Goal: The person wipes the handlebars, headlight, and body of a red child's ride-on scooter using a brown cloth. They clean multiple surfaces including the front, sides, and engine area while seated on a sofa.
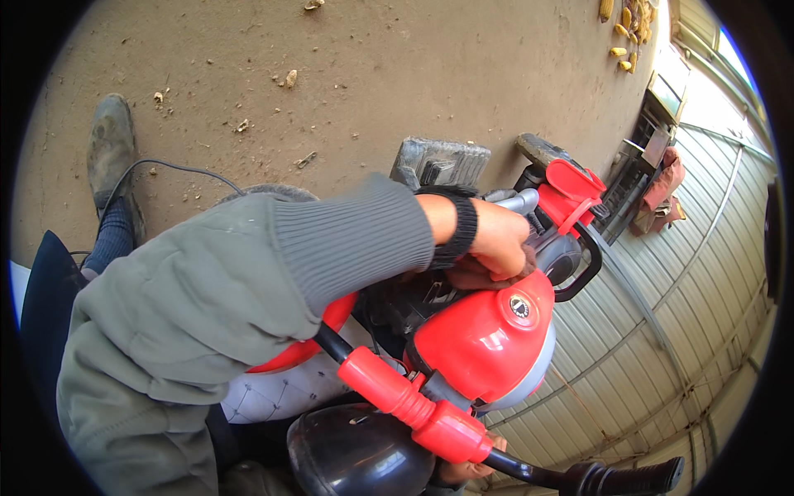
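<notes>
A child-sized ride-on motorcycle with a glossy red tank [484,338] stands before me. My left hand [504,239], in a grey ribbed cuff with a black fringed band at the wrist, is closed on a brown cloth [474,276] pressed against the tank's far side. Below the tank, the handlebar [406,397] with its red middle sleeve crosses the view, its black rubber grip [642,477] at lower right. My right hand [474,465] shows partly behind this bar; its fingers are mostly hidden, and what they hold cannot be told. A black rounded headlight housing [363,449] lies beside it.
Black footrests [443,162] stick out over the dusty concrete floor [372,74]. A boot [111,146] is at the left, with a thin black cable [180,162] near it. Corn cobs [626,31] lie at top right. A ribbed metal wall [713,248] rises at right.
</notes>
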